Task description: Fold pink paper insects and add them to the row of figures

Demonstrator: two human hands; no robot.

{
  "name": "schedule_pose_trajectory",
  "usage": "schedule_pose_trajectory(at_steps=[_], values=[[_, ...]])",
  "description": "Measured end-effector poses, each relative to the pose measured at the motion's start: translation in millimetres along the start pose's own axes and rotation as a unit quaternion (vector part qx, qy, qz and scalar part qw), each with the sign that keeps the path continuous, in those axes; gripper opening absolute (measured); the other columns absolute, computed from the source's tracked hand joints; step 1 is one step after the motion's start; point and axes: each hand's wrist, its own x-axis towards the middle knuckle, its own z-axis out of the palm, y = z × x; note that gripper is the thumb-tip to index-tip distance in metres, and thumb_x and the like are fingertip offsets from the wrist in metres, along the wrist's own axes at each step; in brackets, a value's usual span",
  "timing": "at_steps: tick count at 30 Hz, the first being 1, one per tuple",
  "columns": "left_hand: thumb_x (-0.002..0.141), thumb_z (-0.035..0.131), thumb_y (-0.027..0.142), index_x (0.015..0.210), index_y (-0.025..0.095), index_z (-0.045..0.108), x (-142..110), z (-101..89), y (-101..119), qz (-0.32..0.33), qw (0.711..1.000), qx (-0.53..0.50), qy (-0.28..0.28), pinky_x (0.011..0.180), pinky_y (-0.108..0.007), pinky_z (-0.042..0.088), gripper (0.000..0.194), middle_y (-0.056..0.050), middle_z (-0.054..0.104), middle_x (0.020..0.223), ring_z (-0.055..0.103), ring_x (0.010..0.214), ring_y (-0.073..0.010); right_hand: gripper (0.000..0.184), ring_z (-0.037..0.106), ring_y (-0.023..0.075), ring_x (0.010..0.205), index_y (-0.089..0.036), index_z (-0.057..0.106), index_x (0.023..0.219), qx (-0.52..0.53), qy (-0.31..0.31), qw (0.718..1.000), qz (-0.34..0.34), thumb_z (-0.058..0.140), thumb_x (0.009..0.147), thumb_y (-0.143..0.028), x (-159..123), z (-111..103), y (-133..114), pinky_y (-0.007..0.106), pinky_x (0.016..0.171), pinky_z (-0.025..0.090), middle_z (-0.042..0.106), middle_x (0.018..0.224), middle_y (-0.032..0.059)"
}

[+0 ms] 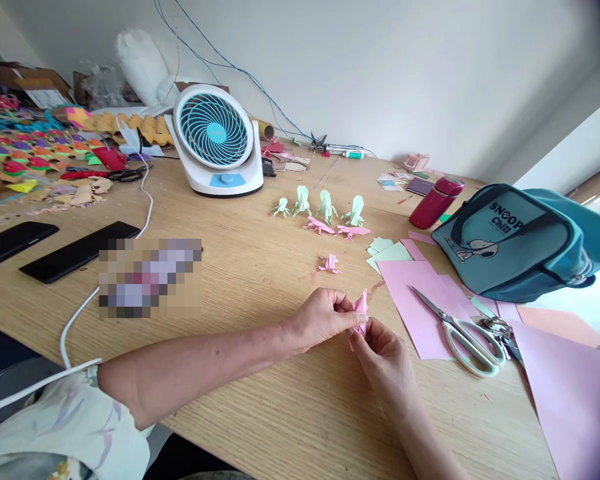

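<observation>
fingers (347,323) of left hand (316,321) and right hand (393,365) in closed pinches on pink paper (361,305), teal "snoop chill" bag (525,248) rightward

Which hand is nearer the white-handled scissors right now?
Right. The right hand is apart from the white-handled scissors, to their left in the picture; the left hand is farther left. Both pinch the pink folded paper.

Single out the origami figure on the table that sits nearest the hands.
The lone pink origami figure just beyond the left hand; the two other pink figures and four pale green figures are grouped farther back.
</observation>
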Motion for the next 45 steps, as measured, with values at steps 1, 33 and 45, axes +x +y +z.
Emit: schedule_pose_trajectory(at_steps=[1,33,45], values=[[0.067,0.076,0.037,0.061,0.014,0.057,0,-0.7,1,-0.002,1.000,-0.003,-0.002,0.063,-0.025,0.042,0.031,-0.001,0.063,0.064,0.057,0.063,-0.0124,0.030,0.034,0.0113,0.058,-0.019,0.054,0.067,-0.006,0.000,1.000,0.003,0.069,0.079,-0.043,0,0,1,0.025,0.053,0.025,0.043,0.062,-0.0036],[0.056,0.082,0.049,0.061,0.016,0.046,13,-22.8,18,-0.012,0.999,-0.043,-0.002,0.047,-0.020,0.019,0.049,0.007,0.039,0.061,0.027,0.052,-0.0038,0.039,0.033,0.0122,0.057,-0.020,0.058,0.062,0.040,-0.018,0.999,0.011,0.070,0.079,-0.053,-1,-14,-2,0.026,0.052,0.025,0.045,0.059,-0.0023],[0.056,0.082,0.049,0.061,0.015,0.050,11,-20.3,12,-0.040,0.998,-0.019,-0.037,0.050,-0.020,0.023,0.047,0.006,0.044,0.061,0.034,0.057,-0.0059,0.035,0.041,0.0133,0.064,-0.020,0.061,0.070,0.038,0.028,0.999,-0.007,0.062,0.087,-0.051,0,-20,1,0.025,0.055,0.031,0.052,0.067,-0.0006]])
